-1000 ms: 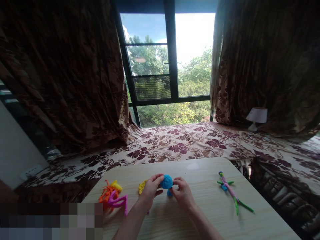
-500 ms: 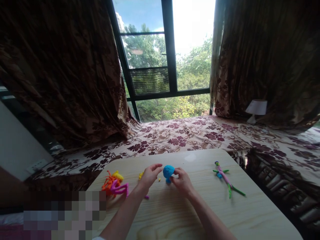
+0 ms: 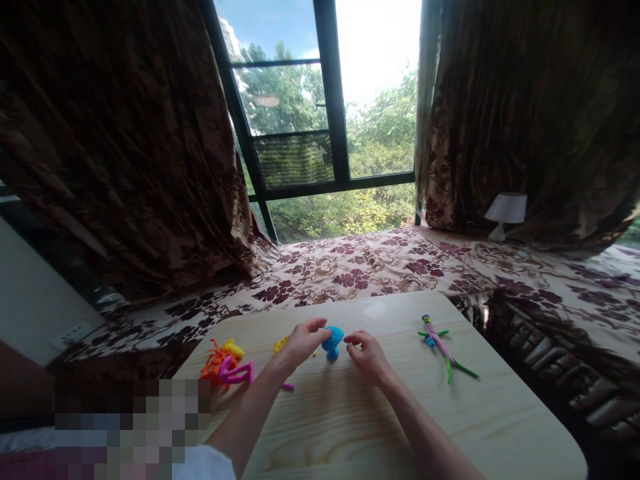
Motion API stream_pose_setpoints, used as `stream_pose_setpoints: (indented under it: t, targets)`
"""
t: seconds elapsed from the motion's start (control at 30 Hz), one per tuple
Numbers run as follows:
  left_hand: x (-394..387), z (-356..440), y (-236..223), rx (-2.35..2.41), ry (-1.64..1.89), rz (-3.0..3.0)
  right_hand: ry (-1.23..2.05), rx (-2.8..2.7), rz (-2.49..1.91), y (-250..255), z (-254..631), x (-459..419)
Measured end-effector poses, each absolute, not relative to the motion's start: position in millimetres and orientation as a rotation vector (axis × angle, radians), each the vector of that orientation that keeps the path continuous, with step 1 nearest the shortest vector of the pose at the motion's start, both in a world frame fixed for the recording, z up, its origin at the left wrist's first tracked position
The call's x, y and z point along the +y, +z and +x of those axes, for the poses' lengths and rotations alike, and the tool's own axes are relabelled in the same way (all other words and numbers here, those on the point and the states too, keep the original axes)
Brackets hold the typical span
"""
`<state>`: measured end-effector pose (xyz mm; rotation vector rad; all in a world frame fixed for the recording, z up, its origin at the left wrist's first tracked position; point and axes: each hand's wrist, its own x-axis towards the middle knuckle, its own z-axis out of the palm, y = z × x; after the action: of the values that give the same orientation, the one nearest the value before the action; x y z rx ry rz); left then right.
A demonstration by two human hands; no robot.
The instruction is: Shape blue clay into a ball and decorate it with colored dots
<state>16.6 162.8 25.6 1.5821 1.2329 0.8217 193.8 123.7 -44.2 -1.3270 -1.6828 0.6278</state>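
Left fingers (image 3: 315, 325) touch the blue clay piece (image 3: 333, 341), upright, larger end up.

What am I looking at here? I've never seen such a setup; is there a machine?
No machine: these are a person's two bare hands, seen from a camera worn on that person's head, looking forward and down. On the pale table, between the hands, stands a blue piece with a rounded top on a smaller base. The left hand seems to touch its top; whether it grips is unclear. The right hand is close beside it, open and holding nothing. To the left lie orange strands, a yellow piece and a bent magenta piece; to the right, a pink-and-green figure. Beyond are a window and a lamp.
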Motion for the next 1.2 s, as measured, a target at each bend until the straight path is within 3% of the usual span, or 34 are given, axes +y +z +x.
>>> stream_pose_setpoints:
  t: [0.8, 1.2]
  targets:
    - [161, 8, 33, 1.13, 0.845, 1.568, 0.507, -1.735, -1.417, -40, 176, 123]
    - [140, -31, 58, 0.954, 1.153, 1.083, 0.453, -1.683, -1.473, -14, 146, 123]
